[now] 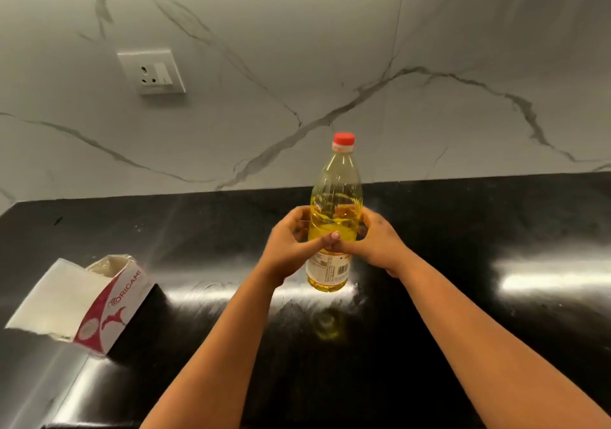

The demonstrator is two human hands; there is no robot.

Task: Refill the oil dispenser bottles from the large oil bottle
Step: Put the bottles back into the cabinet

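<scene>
A large clear plastic oil bottle (335, 193) with yellow oil, a red cap and a white barcode label stands upright on the black counter (463, 279), near the middle. My left hand (291, 246) wraps its left side and my right hand (380, 243) its right side, both around the bottle's middle, thumbs meeting in front. The cap is on. No dispenser bottles are in view.
An opened white and red tissue box (89, 303) lies at the counter's left. A white wall socket with a switch (153, 71) sits on the marble backsplash at the upper left. The counter's front-left corner edge runs near the bottom left.
</scene>
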